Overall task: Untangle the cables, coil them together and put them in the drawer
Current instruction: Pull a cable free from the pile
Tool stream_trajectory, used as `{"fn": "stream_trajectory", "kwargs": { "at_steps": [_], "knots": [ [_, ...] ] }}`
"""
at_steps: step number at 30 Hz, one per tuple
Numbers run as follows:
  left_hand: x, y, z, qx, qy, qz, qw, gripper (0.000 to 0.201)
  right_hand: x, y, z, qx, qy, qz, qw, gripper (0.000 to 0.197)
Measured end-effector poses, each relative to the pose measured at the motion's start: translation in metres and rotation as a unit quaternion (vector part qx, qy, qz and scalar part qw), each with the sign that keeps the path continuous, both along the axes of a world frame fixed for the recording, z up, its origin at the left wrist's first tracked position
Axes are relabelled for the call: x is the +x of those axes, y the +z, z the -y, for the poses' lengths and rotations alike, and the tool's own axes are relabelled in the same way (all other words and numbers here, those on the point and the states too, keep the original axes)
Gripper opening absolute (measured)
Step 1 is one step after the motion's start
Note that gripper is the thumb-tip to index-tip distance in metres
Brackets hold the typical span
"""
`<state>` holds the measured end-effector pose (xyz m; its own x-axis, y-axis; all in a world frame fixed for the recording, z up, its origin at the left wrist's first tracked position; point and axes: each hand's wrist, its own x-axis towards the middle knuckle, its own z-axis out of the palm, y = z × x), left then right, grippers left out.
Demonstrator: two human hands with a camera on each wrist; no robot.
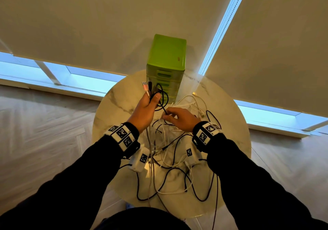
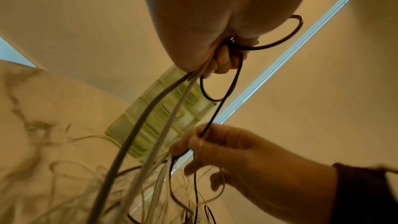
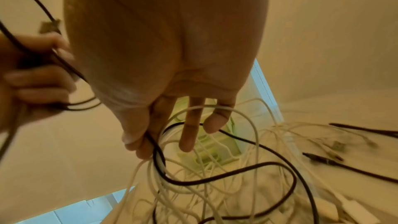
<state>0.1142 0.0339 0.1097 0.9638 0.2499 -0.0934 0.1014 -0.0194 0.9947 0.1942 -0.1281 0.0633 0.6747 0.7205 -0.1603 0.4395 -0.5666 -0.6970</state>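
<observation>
A tangle of black and white cables [image 1: 170, 151] lies over the round marble table [image 1: 117, 101]. My left hand [image 1: 148, 105] is raised and grips a bunch of cable ends [image 1: 150, 87], plugs pointing up, with a black loop [image 1: 164, 96] beside it. From the fist [image 2: 224, 60] several strands hang down. My right hand [image 1: 179, 117] is lower, over the pile, and pinches a black cable [image 3: 159, 161] between thumb and forefinger [image 2: 200, 140]; its other fingers [image 3: 189, 134] are spread among white loops. The green drawer unit [image 1: 166, 66] stands behind both hands, its drawers closed.
Two white power adapters [image 1: 140, 158] [image 1: 190, 154] lie among the cables near me. Loose plugs [image 1: 194, 93] lie at the table's right side. Black loops hang over the table's near edge [image 1: 216, 199]. Window blinds and a wooden floor surround the table.
</observation>
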Motion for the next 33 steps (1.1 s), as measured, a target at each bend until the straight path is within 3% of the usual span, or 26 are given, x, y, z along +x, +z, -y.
{"fn": "stream_trajectory", "kwargs": {
  "at_steps": [5, 9, 11, 14, 16, 18, 23, 25, 27, 31, 33],
  "knots": [
    [-0.005, 0.017, -0.005, -0.017, 0.012, 0.041, 0.999, 0.042, 0.005, -0.023, 0.003, -0.128, -0.034, 0.077, 0.988, 0.021],
    [0.006, 0.041, -0.027, -0.076, 0.089, 0.105, 0.988, 0.017, 0.012, -0.028, 0.016, -0.312, -0.025, 0.097, 0.945, 0.045],
    [0.011, 0.053, -0.041, -0.064, 0.098, 0.118, 0.986, 0.013, 0.014, -0.033, 0.023, -0.341, -0.032, 0.062, 0.937, 0.065],
    [0.012, 0.047, -0.049, 0.014, 0.082, 0.095, 0.992, 0.029, 0.018, -0.028, 0.025, -0.234, -0.084, 0.028, 0.968, 0.065],
    [0.008, 0.033, -0.043, 0.024, 0.068, 0.078, 0.994, 0.024, 0.017, -0.019, 0.026, -0.125, -0.118, 0.021, 0.985, 0.047],
    [0.005, 0.02, -0.034, -0.038, 0.047, 0.066, 0.996, 0.015, 0.015, -0.012, 0.032, -0.062, -0.152, 0.001, 0.987, 0.021],
    [0.012, 0.01, 0.012, -0.234, -0.028, 0.061, 0.97, 0.014, 0.001, 0.0, 0.067, -0.047, -0.144, 0.024, 0.988, 0.068],
    [0.015, 0.016, 0.041, -0.262, -0.055, 0.049, 0.962, 0.014, -0.012, 0.003, 0.083, -0.055, -0.109, 0.047, 0.991, 0.069],
    [0.017, 0.017, 0.066, -0.274, -0.085, 0.044, 0.957, 0.015, -0.029, 0.007, 0.092, -0.028, -0.075, 0.053, 0.995, 0.056],
    [0.021, 0.004, 0.115, -0.184, -0.165, 0.031, 0.969, 0.02, -0.069, 0.02, 0.119, 0.048, -0.101, 0.008, 0.994, 0.02],
    [0.018, 0.001, 0.14, -0.132, -0.2, 0.032, 0.97, 0.014, -0.089, 0.027, 0.138, 0.06, -0.152, 0.012, 0.987, 0.016]
  ]
}}
